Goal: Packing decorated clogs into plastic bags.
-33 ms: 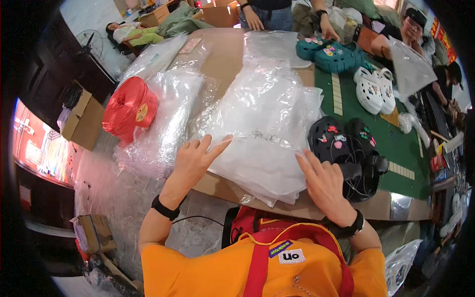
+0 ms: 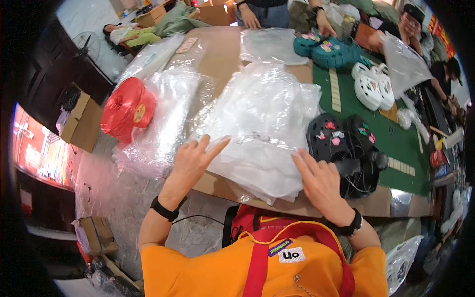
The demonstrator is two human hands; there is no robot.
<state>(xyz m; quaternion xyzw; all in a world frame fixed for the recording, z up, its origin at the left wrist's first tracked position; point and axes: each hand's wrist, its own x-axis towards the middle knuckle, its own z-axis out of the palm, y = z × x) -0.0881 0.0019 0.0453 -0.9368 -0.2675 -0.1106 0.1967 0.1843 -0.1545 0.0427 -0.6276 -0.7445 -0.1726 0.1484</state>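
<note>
A pile of clear plastic bags (image 2: 267, 106) lies in front of me on the table, wrinkled and shiny. My left hand (image 2: 194, 157) rests at the left side of the pile, index finger stretched over the bags. At the right side, my right hand (image 2: 320, 183) touches the pile with its fingers extended. Neither hand grips anything. Just beyond my right hand sits a pair of black clogs (image 2: 324, 138) with coloured charms, beside a dark object with thin cords (image 2: 363, 173). Black bands circle both my wrists.
A red roll of plastic twine (image 2: 127, 110) sits on more clear bags (image 2: 170, 106) at left. White clogs (image 2: 367, 86) stand on a green mat (image 2: 341, 79). Across the table, another person's hand (image 2: 325, 24) touches teal clogs (image 2: 336, 53). A cardboard box (image 2: 83, 121) is at far left.
</note>
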